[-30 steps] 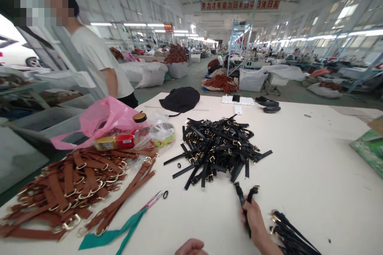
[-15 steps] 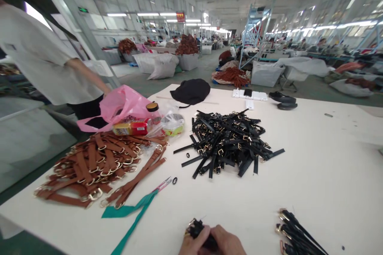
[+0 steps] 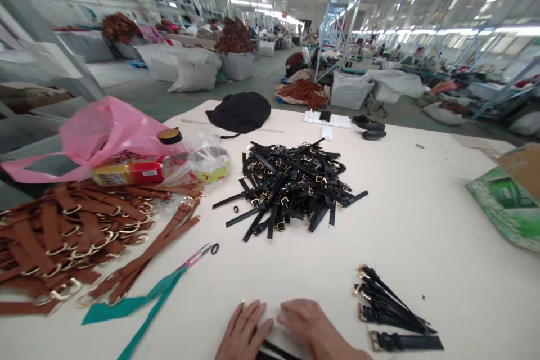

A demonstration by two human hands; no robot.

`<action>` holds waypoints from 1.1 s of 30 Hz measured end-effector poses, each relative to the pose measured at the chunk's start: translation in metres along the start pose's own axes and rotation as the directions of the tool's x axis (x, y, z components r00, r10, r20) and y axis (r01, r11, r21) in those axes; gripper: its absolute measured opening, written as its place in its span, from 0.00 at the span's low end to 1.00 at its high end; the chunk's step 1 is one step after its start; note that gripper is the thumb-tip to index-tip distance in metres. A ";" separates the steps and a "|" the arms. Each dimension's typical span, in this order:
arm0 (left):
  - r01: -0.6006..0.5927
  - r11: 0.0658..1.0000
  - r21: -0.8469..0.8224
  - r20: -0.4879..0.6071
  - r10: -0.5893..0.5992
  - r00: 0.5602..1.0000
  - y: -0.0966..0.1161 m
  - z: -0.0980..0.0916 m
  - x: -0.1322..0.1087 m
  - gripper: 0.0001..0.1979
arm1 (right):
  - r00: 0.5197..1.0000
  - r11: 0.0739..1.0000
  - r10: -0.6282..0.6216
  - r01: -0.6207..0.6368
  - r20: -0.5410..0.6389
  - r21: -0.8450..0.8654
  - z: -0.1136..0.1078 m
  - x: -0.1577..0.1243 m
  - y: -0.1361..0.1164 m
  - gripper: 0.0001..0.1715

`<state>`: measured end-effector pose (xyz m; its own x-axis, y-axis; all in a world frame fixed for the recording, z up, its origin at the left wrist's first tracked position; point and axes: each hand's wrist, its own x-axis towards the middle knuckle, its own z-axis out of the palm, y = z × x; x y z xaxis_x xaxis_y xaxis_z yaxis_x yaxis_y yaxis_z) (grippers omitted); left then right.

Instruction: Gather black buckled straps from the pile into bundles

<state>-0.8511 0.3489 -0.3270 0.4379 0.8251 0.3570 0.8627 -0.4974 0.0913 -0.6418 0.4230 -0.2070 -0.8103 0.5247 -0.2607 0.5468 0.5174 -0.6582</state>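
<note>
My left hand lies over black straps at the front edge of the table, its fingers stretched out and pointing forward. A gold glint shows at its fingertips. Beside it, my right hand bends over the right part of the same straps, fingers apart from the left hand and partly hidden. Most of these straps are covered by the hands. To the right lies a small fanned group of black buckle straps. Farther forward is a large tangled heap of black straps with gold buckles.
Brown straps with metal rings are piled left, near thread snips with a teal ribbon. Behind them are a pink bag, a jar and a tape roll. A black cap lies far back; a green box stands right.
The view has swung right, bringing the green box in and losing the person at left. My hands, earlier closed together around a black strap bundle, have come apart and now lie over straps.
</note>
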 end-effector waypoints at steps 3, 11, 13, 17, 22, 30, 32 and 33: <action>-0.035 0.998 -0.051 0.005 0.035 0.999 0.001 0.004 -0.005 0.21 | 0.988 0.972 0.132 -0.145 -0.078 -0.187 -0.021 -0.051 0.035 0.46; 0.153 0.986 -0.061 0.100 -0.147 0.984 0.022 -0.032 -0.005 0.19 | 0.839 0.788 0.299 -0.486 -0.455 -0.378 0.009 -0.166 0.187 0.56; 0.148 0.987 -0.057 0.175 -0.137 0.975 0.024 -0.039 -0.005 0.21 | 0.842 0.833 0.246 -0.437 -0.480 -0.340 0.019 -0.164 0.199 0.49; 0.172 0.984 -0.051 0.215 -0.157 0.964 0.030 -0.042 -0.009 0.22 | 0.829 0.883 0.209 -0.388 -0.518 -0.265 0.032 -0.136 0.188 0.41; 0.237 0.970 -0.057 0.070 -0.233 0.970 0.038 -0.034 -0.013 0.17 | 0.779 0.918 0.262 -0.384 -0.569 -0.103 0.047 -0.068 0.140 0.37; 0.136 0.988 0.067 -0.197 -0.121 0.973 0.037 -0.018 -0.028 0.10 | 0.935 1.000 -0.010 0.004 -0.353 -0.016 0.061 0.053 0.041 0.32; 0.123 0.976 0.177 -0.221 -0.082 0.972 0.036 -0.019 -0.030 0.13 | 0.947 0.997 -0.082 0.079 -0.311 -0.021 0.074 0.066 0.027 0.33; 0.132 0.967 0.218 -0.240 -0.078 0.968 0.035 -0.019 -0.031 0.13 | 0.950 0.993 -0.115 0.112 -0.289 -0.027 0.082 0.070 0.022 0.33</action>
<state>-0.8395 0.3010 -0.3167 0.2961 0.7725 0.5617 0.9470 -0.3143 -0.0670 -0.7034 0.4163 -0.2976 -0.7721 0.6347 0.0318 0.4582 0.5908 -0.6641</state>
